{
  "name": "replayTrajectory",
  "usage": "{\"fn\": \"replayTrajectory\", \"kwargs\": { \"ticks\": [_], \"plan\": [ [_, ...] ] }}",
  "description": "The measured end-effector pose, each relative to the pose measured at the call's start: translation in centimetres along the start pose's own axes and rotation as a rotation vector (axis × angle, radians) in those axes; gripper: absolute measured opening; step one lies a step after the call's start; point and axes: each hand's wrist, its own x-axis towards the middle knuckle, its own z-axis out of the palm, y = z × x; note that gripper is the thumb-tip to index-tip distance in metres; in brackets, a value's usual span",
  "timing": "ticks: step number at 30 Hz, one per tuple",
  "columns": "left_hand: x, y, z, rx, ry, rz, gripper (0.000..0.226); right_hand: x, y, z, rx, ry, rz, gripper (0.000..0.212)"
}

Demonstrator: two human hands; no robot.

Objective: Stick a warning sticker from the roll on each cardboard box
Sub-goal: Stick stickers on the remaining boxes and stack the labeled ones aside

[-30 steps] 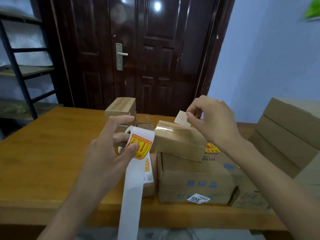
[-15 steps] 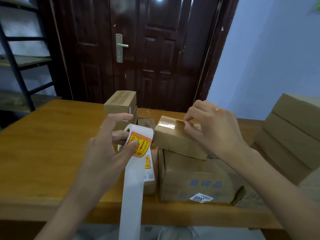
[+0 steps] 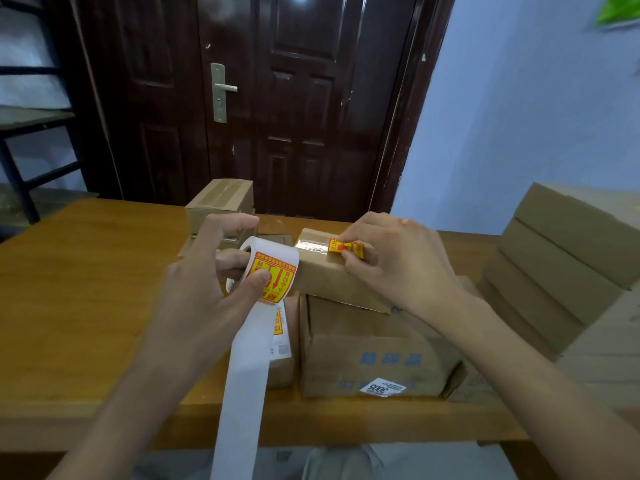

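Fingers of the right hand point(image 3: 398, 268) press a yellow-red sticker point(image 3: 346, 249) onto the small tape-glossed cardboard box point(image 3: 332, 275), stacked tilted on a larger box point(image 3: 374, 355); left hand point(image 3: 207, 292) grips the white sticker roll point(image 3: 268, 271) just beside, backing strip dangling.

Single head-worn camera, wide-angle, looking forward and slightly down across a wooden table point(image 3: 79, 289) from its near edge. It faces a dark door point(image 3: 294, 105) and a blue wall point(image 3: 519, 116) beyond. Both hands sit close to the lens at centre frame. The stacked boxes point(image 3: 568, 258) at the right edge appear bowed, probably from lens distortion. No second view overlaps.
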Motion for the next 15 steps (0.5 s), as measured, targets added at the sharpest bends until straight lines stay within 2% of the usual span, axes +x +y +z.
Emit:
{"fn": "replayTrajectory", "kwargs": {
  "ticks": [8,15],
  "plan": [
    [0.1,0.2,0.2,-0.026,0.004,-0.008,0.057,0.2,0.5,0.3,0.153,-0.080,0.092,0.021],
    [-0.3,-0.5,-0.2,-0.042,0.001,-0.022,0.057,-1.4,1.0,0.6,0.187,-0.097,0.043,0.034]
  ]
}}
